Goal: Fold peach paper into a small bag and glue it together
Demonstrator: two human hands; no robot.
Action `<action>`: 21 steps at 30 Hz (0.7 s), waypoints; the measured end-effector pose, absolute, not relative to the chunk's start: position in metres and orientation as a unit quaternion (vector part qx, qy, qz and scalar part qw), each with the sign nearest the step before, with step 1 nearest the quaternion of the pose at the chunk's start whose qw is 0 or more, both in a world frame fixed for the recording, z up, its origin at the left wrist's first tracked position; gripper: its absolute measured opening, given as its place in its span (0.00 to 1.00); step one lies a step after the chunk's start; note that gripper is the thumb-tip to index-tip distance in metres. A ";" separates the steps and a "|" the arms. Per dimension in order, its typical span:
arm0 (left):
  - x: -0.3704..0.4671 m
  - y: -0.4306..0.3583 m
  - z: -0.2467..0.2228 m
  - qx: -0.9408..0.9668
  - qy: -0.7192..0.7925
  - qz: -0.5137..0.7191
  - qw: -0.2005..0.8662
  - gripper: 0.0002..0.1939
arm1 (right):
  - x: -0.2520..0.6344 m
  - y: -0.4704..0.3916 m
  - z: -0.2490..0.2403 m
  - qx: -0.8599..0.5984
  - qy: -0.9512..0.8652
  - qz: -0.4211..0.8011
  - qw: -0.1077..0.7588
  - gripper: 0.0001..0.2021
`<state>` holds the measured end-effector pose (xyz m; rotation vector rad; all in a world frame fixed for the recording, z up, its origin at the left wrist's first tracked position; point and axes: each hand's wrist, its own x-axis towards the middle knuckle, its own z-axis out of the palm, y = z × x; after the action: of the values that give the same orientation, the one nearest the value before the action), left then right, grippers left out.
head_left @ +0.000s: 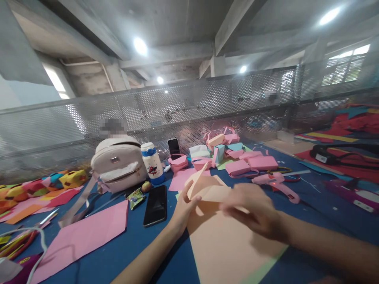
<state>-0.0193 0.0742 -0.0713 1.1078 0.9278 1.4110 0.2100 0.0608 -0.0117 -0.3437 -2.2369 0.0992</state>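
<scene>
My left hand (186, 205) is closed on a folded piece of peach paper (213, 193), with its thumb over the near side and a flap standing up. Slightly blurred, my right hand (253, 211) is at the right end of that piece, its fingers curled in. Whatever those fingers pinch is hidden. Beneath both hands lies a large peach paper sheet (227, 248), and a green sheet (266, 268) shows along its edge. To the right of my right hand rests a pink glue gun (278, 183) with a small red light.
A black phone (155, 206), a snack packet (136, 198), a blue-and-white bottle (152, 163) and a pale backpack (118, 165) stand or lie leftward. Pink sheets (89, 227) spread nearby. Several pink paper pieces (248, 163) are heaped behind, before a perforated metal screen (189, 110).
</scene>
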 end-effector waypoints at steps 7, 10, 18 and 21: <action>-0.019 0.075 -0.072 0.463 0.394 0.594 0.526 0.49 | 0.187 0.095 -0.021 -0.290 -0.884 0.183 0.320 0.10; -0.020 0.075 -0.072 0.467 0.403 0.594 0.516 0.49 | 0.183 0.094 -0.024 -0.324 -0.892 0.142 0.283 0.09; -0.021 0.076 -0.072 0.490 0.439 0.581 0.480 0.47 | 0.172 0.090 -0.020 -0.369 -0.900 0.027 0.229 0.11; -0.023 0.076 -0.073 0.495 0.449 0.588 0.456 0.45 | 0.170 0.091 -0.019 -0.386 -0.897 0.030 0.213 0.09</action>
<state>-0.0227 0.0763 -0.0732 1.2205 1.1063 1.4485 0.1699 0.0906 -0.0192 -1.0722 -2.4905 0.0824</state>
